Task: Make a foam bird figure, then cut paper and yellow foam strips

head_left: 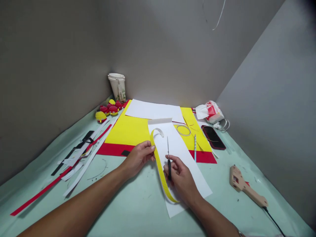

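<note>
Between the thumb and fingers of my left hand (141, 154) is a long yellow paper strip (162, 174). Fine cross lines or ridges run along it. Its upper end curls over and shows a white underside, and its lower end bends toward my right wrist. My right hand (181, 176) holds black-handled scissors (169, 168), their blades pointing away from me and looking closed, apart from the strip. Beneath both lies a long sheet of white paper (190, 174), slanting across the table, with its far edge folded up.
Yellow sheets (125, 130) and red sheets (111, 150) lie behind. Paper scraps (74, 164) and small red-and-yellow balls (104, 109) are left, near paper cups (117, 86). A glue gun (247, 187), phone (214, 137), tissue pack (214, 112), pencil (195, 148) and tape ring (183, 130) are right.
</note>
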`<state>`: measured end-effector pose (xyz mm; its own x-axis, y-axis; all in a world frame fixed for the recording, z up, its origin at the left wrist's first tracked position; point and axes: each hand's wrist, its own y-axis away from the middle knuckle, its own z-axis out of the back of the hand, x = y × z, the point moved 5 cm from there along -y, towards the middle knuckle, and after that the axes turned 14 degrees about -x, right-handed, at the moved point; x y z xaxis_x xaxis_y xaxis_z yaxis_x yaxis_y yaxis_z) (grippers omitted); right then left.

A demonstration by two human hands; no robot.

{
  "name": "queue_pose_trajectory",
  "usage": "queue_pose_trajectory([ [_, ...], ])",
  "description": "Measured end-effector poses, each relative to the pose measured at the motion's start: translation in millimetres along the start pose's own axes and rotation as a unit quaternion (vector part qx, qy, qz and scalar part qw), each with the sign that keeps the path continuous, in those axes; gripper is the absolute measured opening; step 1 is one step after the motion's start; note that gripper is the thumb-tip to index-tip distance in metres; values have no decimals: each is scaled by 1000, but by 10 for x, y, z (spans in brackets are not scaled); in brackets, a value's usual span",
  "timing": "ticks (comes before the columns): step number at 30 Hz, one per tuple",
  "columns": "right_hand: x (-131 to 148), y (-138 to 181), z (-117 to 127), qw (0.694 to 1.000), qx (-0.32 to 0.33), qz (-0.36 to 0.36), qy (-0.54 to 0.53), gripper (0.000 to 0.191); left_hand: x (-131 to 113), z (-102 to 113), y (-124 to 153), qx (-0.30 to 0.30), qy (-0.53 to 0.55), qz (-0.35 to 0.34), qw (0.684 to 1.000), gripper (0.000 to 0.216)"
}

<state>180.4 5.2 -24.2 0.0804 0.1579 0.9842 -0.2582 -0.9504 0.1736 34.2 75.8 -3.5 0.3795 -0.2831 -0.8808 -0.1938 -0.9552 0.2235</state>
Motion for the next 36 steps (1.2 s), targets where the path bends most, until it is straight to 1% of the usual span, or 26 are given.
queue_pose_trajectory([
  [3,51,2,29,999,-6,-3,-33,56,-16,2,12,-10,-36,-36,999,18],
  [6,82,18,47,995,1,-1,-96,56,-43,2,33,-24,-76,-76,994,20],
  [8,75,27,48,993,3,4,-115,59,-69,-7,55,-30,-103,-103,989,20],
  [12,23,39,-5,994,30,26,-101,82,-103,-35,91,-35,-137,-127,982,19],
  [14,-8,35,-21,994,32,32,-96,88,-104,-45,96,-32,-143,-125,981,22],
  [18,-60,13,-38,996,41,17,-81,86,-59,-39,72,-18,-142,-91,986,23],
  [23,-54,-6,-32,996,36,0,-86,82,59,-21,31,25,-76,17,997,26],
  [25,-31,-3,-36,995,34,1,-94,81,79,-22,23,45,-54,41,997,27],
  [30,6,-2,-49,994,30,-8,-107,82,96,-31,28,85,-39,69,993,25],
  [36,-8,-9,-43,993,40,-3,-112,79,97,-43,42,90,-25,69,993,21],
])
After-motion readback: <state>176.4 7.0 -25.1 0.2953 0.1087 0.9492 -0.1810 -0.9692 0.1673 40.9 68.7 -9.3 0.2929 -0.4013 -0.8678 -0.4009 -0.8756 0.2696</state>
